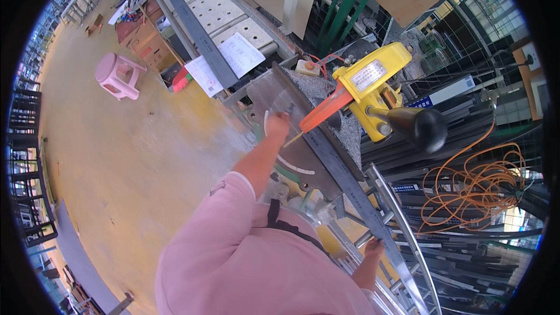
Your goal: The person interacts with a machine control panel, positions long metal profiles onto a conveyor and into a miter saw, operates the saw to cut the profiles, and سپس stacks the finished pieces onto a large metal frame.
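Observation:
My left hand [278,123] is closed on the dark saw table [303,166], beside the orange blade guard [324,108] of a yellow cut-off saw [373,76]. What its fingers hold, if anything, cannot be made out. A long dark grey metal profile [350,186] runs from under the guard toward the lower right. Down there, my right hand [374,248] grips the profile's edge, its fingers partly hidden. The saw's black rounded part [429,129] juts out to the right.
Another dark bar [201,38] and printed sheets [224,64] lie on the perforated infeed table [201,0]. A pink stool [119,76] stands at left on the yellow floor. Coiled orange hose [472,186] hangs at right, near stacked dark profiles [449,262]. A curved metal rail [402,221] runs beside my right hand.

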Demonstrator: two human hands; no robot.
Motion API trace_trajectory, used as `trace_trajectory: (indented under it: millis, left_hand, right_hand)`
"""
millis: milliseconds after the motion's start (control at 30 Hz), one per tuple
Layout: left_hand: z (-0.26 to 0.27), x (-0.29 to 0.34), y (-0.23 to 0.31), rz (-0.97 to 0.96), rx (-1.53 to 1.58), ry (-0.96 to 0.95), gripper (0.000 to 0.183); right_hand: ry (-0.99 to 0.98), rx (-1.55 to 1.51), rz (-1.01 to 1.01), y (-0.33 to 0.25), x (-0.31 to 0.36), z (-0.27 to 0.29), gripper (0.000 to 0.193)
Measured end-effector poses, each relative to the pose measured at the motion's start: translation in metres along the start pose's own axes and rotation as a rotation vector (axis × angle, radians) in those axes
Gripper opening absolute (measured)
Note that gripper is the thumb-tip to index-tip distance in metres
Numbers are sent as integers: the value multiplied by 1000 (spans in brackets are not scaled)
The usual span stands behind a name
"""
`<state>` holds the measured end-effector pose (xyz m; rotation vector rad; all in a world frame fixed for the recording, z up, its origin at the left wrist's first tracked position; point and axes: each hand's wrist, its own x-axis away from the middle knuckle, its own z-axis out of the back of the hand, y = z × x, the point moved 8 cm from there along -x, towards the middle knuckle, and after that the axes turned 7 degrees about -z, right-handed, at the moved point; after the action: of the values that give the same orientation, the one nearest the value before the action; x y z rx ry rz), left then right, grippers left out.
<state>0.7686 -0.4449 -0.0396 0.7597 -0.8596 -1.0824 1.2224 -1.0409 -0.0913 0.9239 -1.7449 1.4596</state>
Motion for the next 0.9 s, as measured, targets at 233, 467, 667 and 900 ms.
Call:
trace_trajectory:
  millis: [233,467,667,900]
  left_hand:
    - [48,-175,-23,-59,36,-3,31]
    - [108,-171,44,-152,-168,98,35]
    - [27,-25,17,409,342,-1172,35]
    - [24,-124,23,501,523,-669,18]
  right_hand:
    - [-41,-75,92,19,20,-33,18]
    - [-84,-142,260,98,81,-156,16]
    - [-60,-92,132,204,121,-315,12]
    - [-397,-124,-85,354,185,-505,19]
